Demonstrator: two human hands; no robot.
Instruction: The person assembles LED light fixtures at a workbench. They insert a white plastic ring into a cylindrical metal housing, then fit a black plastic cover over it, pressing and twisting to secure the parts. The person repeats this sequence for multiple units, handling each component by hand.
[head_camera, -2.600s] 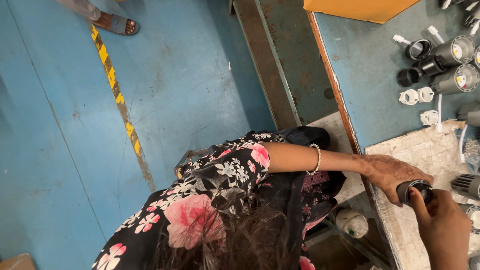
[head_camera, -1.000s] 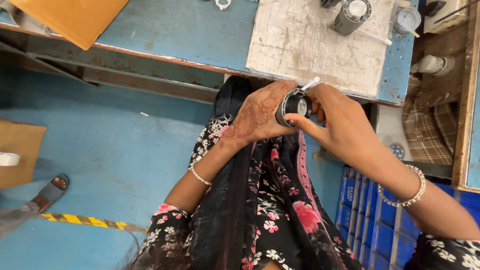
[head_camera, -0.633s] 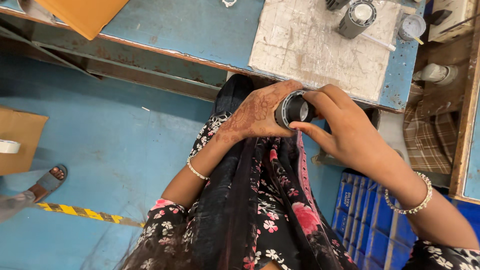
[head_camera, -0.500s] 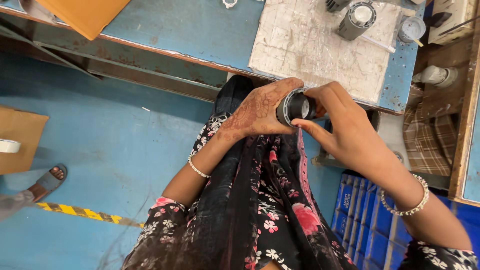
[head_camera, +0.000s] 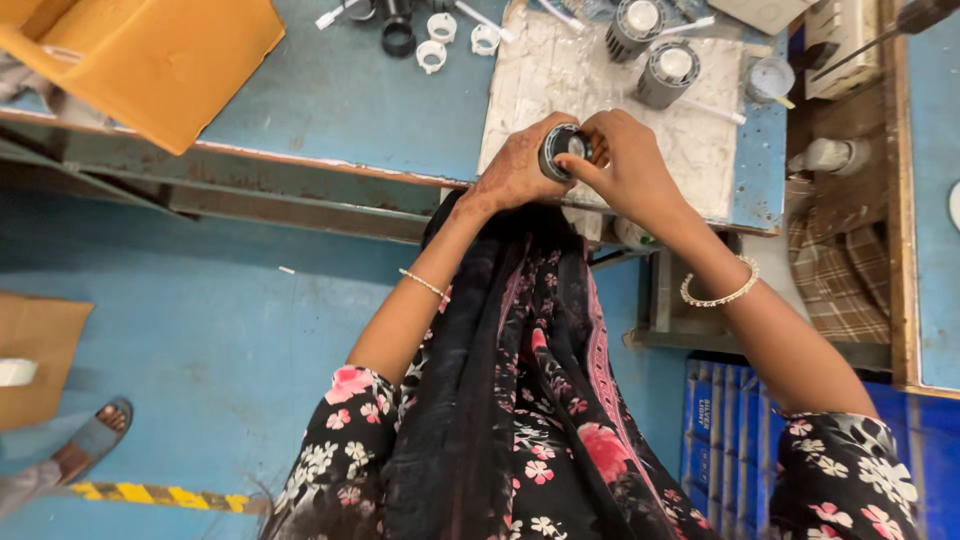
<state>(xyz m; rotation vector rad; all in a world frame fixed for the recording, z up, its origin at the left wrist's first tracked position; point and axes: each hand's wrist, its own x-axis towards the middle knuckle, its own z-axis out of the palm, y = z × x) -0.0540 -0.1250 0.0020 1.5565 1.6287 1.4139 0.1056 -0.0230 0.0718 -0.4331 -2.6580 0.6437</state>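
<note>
A blue-topped workbench (head_camera: 350, 95) carries a pale, stained work mat (head_camera: 560, 80) and two grey ribbed cylinders with white caps (head_camera: 650, 50). At the mat's near edge, the left hand (head_camera: 515, 175) and right hand (head_camera: 625, 165) are both clamped on a small dark round cylindrical part with a pale centre (head_camera: 562, 150). The part is held off the mat, so a loosened grip could probably let it fall to the floor.

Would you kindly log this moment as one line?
left hand: grips black ring part | right hand: fingers on its rim | place: over white mat on blue bench
</note>
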